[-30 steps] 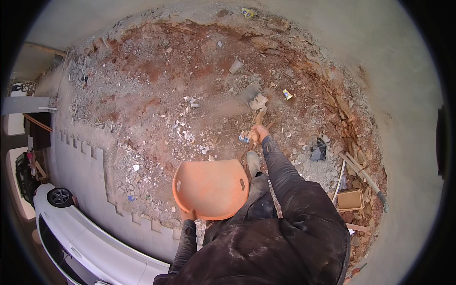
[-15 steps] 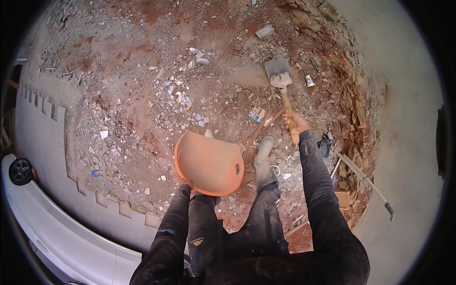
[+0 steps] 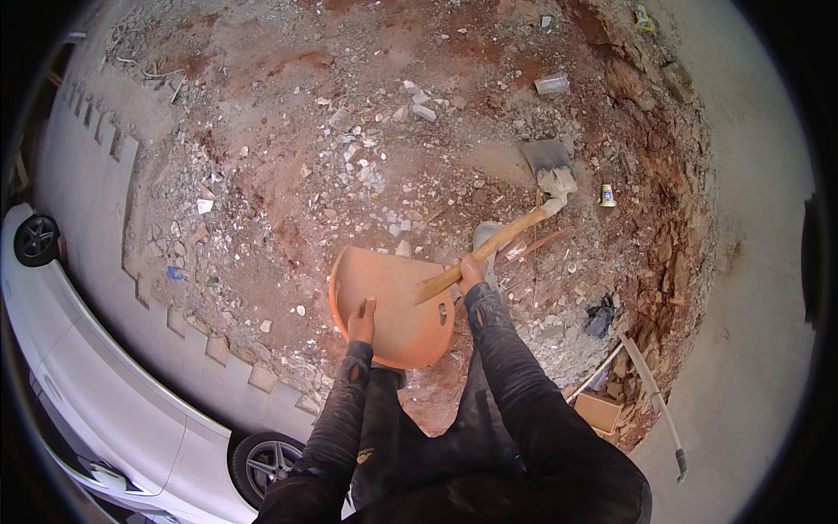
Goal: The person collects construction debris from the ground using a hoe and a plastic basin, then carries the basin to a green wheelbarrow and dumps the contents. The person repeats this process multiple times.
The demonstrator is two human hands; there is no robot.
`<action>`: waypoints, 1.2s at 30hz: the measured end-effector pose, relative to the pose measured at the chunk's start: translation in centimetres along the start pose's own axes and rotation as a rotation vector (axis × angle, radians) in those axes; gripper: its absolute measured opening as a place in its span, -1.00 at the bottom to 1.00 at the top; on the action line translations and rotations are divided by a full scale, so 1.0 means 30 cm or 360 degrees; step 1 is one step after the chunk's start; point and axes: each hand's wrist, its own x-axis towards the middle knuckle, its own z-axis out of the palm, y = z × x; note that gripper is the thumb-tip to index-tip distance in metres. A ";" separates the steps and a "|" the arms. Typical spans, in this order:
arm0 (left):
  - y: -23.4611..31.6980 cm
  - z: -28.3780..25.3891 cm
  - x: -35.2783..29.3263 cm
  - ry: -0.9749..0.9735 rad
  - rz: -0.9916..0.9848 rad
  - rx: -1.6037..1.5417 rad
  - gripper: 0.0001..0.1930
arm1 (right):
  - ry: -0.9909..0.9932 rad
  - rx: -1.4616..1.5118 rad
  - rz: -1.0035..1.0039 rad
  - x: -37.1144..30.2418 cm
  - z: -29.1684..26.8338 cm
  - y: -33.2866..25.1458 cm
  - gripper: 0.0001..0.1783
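Note:
My right hand (image 3: 472,272) is closed round the wooden handle of a hoe (image 3: 504,236). Its flat metal blade (image 3: 547,157) rests on the rubble, with pale dirt caked where blade and handle meet. The handle's near end reaches over an orange scoop-shaped pan (image 3: 393,336), dusty inside, with a slot in its right side. Over the pan's left part is my left hand (image 3: 361,323), fingers partly extended and holding nothing; whether it touches the pan is unclear. A boot tip shows behind the handle.
Broken stone and red soil (image 3: 288,210) cover the ground. A yellow-and-white cup (image 3: 607,196) and a clear container (image 3: 552,84) lie ahead right. To the right are a pole (image 3: 650,384) and a cardboard box (image 3: 599,412). A silver car (image 3: 131,367) stands at the left.
My right hand has drawn the hoe's handle left and nearer, swinging its near end over the pan. My left hand has come off the pan's rim and moved over its inside.

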 end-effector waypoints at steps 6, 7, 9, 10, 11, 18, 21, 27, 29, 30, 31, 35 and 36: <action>0.512 0.354 -0.139 -0.0558 0.0428 0.2084 -0.41 | -0.0309 0.0912 0.0444 0.349 -0.147 0.020 -0.73; 0.430 0.387 -0.117 -0.0697 0.0439 0.2302 -0.47 | -0.0323 0.1025 0.0466 0.381 -0.179 -0.002 -0.75; 0.202 0.439 -0.126 -0.0898 0.0367 0.2346 -0.56 | -0.0114 0.0637 0.0550 0.429 -0.236 -0.065 -0.75; 0.140 0.476 -0.153 -0.0967 0.0293 0.2168 -0.57 | 0.0005 0.0445 0.0575 0.445 -0.268 -0.095 -0.74; 0.175 0.541 -0.176 -0.0841 0.0266 0.2066 -0.61 | 0.0057 0.0387 0.0487 0.459 -0.287 -0.115 -0.73; 0.134 0.515 -0.267 -0.0574 0.0266 0.1697 -0.69 | -0.0142 -0.0153 -0.0099 0.248 -0.171 -0.168 -0.73; 0.156 0.551 -0.162 -0.0335 0.0253 0.1391 -0.69 | -0.0530 -0.0244 -0.0359 0.258 0.082 -0.242 -0.69; 0.607 0.672 0.242 0.0308 0.0381 0.0845 -0.66 | -0.1110 -0.0750 -0.0811 0.396 0.867 -0.558 -0.68; 0.762 0.658 0.371 0.0322 0.0290 0.0730 -0.62 | -0.1207 -0.0875 -0.0876 0.457 1.077 -0.585 -0.66; 0.796 0.638 0.417 0.0350 0.0261 0.0657 -0.62 | -0.1289 -0.0905 -0.0842 0.472 1.159 -0.571 -0.67; 0.772 0.615 0.439 0.0270 0.0164 0.0521 -0.62 | -0.1322 -0.0924 -0.0844 0.459 1.212 -0.515 -0.66; 0.574 0.545 0.341 -0.0150 0.0042 0.0000 -0.63 | -0.1273 -0.1078 -0.0782 0.464 1.215 -0.339 -0.50; 0.498 0.559 0.268 -0.0184 0.0032 -0.0079 -0.62 | -0.1213 -0.1112 -0.0769 0.485 1.189 -0.315 -0.43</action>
